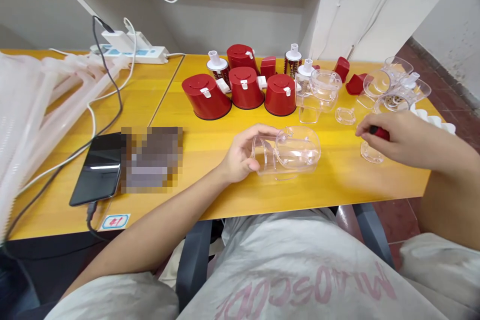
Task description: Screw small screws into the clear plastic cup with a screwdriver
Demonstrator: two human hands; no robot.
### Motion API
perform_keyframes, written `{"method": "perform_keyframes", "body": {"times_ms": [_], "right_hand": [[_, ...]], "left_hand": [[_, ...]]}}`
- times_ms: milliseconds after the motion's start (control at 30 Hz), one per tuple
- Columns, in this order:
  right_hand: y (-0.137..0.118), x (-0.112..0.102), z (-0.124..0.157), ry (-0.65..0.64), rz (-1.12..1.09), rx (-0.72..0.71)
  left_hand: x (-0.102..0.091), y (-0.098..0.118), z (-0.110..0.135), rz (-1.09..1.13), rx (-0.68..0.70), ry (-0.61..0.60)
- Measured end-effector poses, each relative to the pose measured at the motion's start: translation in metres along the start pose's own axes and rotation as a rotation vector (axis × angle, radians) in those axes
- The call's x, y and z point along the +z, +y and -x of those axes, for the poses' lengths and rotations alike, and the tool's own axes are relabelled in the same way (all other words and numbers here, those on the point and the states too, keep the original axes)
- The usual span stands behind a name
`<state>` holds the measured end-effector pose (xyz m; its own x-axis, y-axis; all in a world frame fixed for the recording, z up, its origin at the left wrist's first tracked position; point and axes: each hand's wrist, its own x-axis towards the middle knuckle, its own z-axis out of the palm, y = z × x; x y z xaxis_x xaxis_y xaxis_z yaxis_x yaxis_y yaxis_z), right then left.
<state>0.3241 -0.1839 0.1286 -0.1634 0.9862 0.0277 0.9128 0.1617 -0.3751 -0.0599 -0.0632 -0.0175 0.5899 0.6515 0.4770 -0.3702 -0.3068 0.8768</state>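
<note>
So my left grip (238, 155) is curled around a clear plastic housing (296, 150), holding it on its side over the yellow counter (337, 180). My right grip (408, 140) is pinching a small red piece (380, 133) between the fingers, right above a clear plastic ring (371, 152). A bunch of red plastic cups (245, 88) stand farther back on the counter, behind the housing.

Yellow table (348, 185) with red plastic caps (245, 87), clear plastic parts (322, 92), smartphone (96, 170)
</note>
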Motion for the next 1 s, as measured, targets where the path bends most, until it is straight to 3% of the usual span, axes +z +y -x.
{"method": "perform_keyframes", "body": {"times_ms": [100, 233, 333, 600, 767, 1000], "right_hand": [[0.037, 0.024, 0.043, -0.009, 0.105, 0.188], [0.074, 0.047, 0.078, 0.089, 0.209, 0.393], [0.09, 0.057, 0.082, 0.132, 0.247, 0.482], [0.105, 0.076, 0.069, 0.083, 0.194, 0.603], [0.084, 0.065, 0.066, 0.11, 0.06, 0.503], [0.003, 0.047, 0.039, 0.536, -0.247, 0.21]], "left_hand": [[0.001, 0.0, 0.0, 0.007, -0.005, 0.009], [0.001, -0.001, -0.001, -0.005, 0.012, 0.006], [0.001, -0.003, -0.001, -0.015, 0.017, 0.01], [0.0, -0.001, -0.002, -0.019, 0.011, 0.005], [0.001, 0.001, -0.002, -0.052, 0.008, 0.012], [0.001, 0.002, -0.001, -0.069, 0.008, -0.007]]}}
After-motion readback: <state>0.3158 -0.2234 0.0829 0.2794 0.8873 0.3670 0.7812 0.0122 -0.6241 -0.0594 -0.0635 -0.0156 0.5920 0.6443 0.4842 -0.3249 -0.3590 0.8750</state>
